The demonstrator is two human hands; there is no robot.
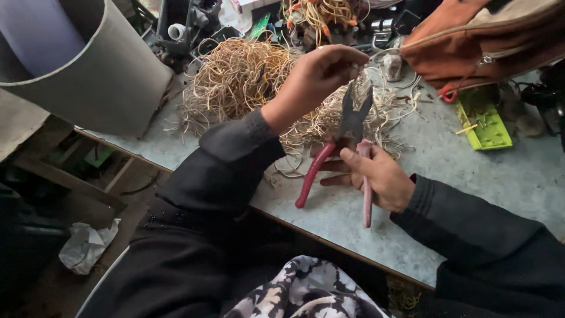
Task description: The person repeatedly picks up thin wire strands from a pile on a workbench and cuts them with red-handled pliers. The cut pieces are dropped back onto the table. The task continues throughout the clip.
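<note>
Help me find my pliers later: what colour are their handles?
Pink handles, dark head; head view.

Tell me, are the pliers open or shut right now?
Open. The pliers have their dark jaws parted in a V and the pink handles spread; the right hand grips one handle, the left hand pinches something above.

The right hand (pixel 376 176) gripped the pink-handled pliers (pixel 344 147), jaws open upward. Above the grip, the left hand (pixel 318 76) pinched a small metal part (pixel 356 72); stripped wire pile (pixel 247 76) lay behind.
</note>
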